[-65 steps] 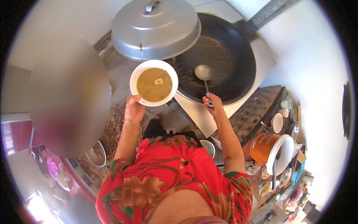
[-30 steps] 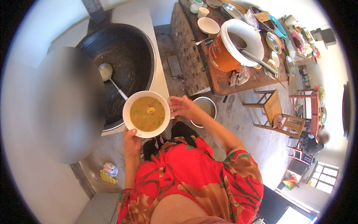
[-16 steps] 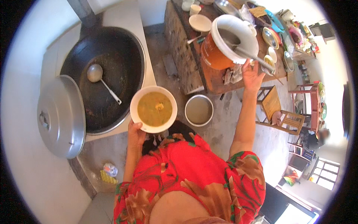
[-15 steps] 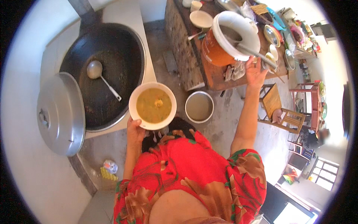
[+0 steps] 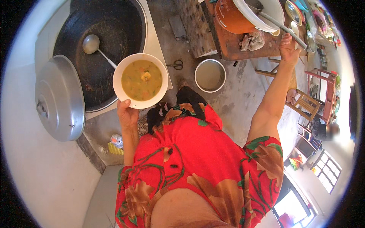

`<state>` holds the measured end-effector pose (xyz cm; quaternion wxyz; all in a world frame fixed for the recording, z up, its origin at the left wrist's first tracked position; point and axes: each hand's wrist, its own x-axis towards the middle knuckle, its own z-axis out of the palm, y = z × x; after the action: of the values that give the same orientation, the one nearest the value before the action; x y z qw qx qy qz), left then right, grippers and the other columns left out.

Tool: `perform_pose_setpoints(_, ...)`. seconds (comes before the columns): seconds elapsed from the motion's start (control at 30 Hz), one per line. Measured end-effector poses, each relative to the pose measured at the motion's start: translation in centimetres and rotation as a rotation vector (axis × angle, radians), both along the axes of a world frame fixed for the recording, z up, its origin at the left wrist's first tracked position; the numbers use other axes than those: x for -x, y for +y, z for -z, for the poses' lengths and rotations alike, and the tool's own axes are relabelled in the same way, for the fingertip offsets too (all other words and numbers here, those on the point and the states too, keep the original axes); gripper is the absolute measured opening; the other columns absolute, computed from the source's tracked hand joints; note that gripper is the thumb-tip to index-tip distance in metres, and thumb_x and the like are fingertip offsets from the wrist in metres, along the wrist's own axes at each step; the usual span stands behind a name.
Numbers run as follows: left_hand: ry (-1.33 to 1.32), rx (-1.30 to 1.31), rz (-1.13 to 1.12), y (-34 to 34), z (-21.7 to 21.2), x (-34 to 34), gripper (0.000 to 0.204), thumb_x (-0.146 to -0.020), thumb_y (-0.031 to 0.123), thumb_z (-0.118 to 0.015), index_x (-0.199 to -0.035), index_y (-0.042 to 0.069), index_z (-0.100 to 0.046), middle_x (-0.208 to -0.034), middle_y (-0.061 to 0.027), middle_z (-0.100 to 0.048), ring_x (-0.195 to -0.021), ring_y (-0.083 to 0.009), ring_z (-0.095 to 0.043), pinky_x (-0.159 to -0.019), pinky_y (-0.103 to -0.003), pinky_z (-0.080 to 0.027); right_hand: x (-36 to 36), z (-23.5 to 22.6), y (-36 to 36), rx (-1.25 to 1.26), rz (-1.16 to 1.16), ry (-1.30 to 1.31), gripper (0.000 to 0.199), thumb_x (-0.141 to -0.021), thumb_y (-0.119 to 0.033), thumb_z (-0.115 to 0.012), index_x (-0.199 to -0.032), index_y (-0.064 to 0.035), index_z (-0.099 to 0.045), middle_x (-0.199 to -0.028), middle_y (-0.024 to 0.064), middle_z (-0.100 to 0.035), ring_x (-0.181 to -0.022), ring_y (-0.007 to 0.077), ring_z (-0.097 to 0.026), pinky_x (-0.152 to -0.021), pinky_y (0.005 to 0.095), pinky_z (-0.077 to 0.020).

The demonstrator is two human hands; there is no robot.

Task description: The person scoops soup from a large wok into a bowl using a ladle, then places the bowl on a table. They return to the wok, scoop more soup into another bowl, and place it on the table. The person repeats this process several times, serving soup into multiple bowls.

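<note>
My left hand (image 5: 127,113) grips the near rim of a white bowl (image 5: 118,90), thumb over its edge. Yellowish soup (image 5: 133,84) with a pale lump and green bits fills much of the bowl, which is held beside the wok (image 5: 118,45). Far to the right, my right hand (image 5: 289,50) is stretched out, its fingers curled at the long grey handle of a ladle (image 5: 283,27). That ladle leans across the rim of an orange-and-white bucket (image 5: 232,17), its scoop partly inside. A second, metal ladle (image 5: 91,44) lies in the black wok, its handle end behind the bowl.
A large metal lid (image 5: 61,98) leans against the wok at left. On the floor stand a round metal pot (image 5: 210,75) and scissors (image 5: 176,65). A crumpled cloth (image 5: 252,40) lies on the wooden table (image 5: 230,47). Wooden chairs (image 5: 304,104) stand at right.
The view has shifted, and the bucket and wok now sit higher in it. My left hand has brought the bowl slightly leftward, over the wok ladle's handle end. My right hand's fingers have closed in at the handle.
</note>
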<state>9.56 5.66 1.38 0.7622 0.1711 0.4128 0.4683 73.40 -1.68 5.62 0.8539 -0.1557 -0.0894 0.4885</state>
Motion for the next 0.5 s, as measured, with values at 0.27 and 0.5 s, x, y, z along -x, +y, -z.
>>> perform_pose_setpoints(0.27,-0.005,-0.024,-0.015,0.9,1.2,-0.4,0.066,-0.066,0.012,-0.061,-0.126,-0.004,-0.041,-0.121,-0.0162,-0.053,-0.111,-0.0294,-0.053,-0.099,-0.042,-0.041,0.2,-2.1,2.6,0.094,-0.369,0.131,0.027,-0.085,-0.01,-0.056,-0.107,0.0057,-0.053,-0.123,0.0347,-0.034,-0.096,0.0326,-0.054,-0.071,0.0354,-0.0535)
perform_pose_setpoints(0.5,-0.008,-0.048,0.061,0.4,0.6,-0.2,0.072,-0.066,0.015,-0.062,-0.131,-0.003,-0.036,-0.129,-0.0165,-0.047,-0.118,-0.0305,-0.048,-0.103,-0.043,-0.037,3.9,-6.1,5.5,0.488,-0.412,0.1,0.041,-0.083,0.001,-0.049,-0.122,0.0028,-0.039,-0.117,0.0318,-0.034,-0.065,0.0165,-0.045,-0.049,0.024,-0.0447)
